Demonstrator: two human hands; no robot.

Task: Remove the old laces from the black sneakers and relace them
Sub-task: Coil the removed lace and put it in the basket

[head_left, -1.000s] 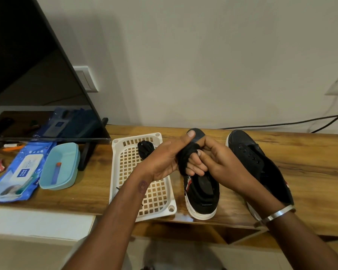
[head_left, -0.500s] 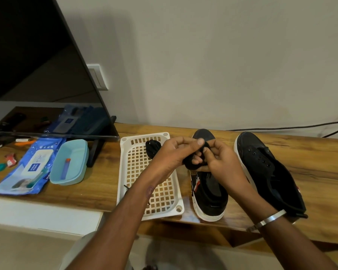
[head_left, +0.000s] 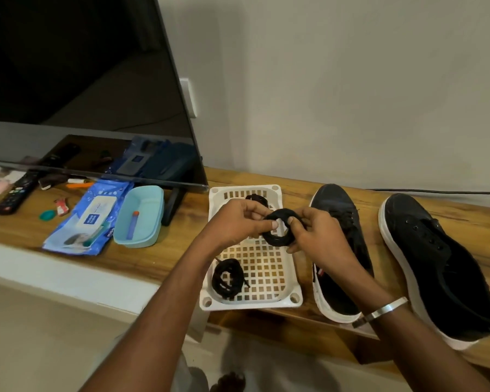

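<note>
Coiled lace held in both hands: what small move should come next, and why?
Probably unwind it: pull one end free of the coiled lace. The left hand and right hand both pinch it above the white basket, wound in a tight ring, and the nearer sneaker beside the basket shows no threaded lace. Which end is free can't be seen.

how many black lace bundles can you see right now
3: one coil held by both hands, one at the white basket's near end, one at its far end, partly hidden.

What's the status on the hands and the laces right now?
Both hands pinch coiled lace above basket. Sneakers unlaced. Nothing blocking.
</note>
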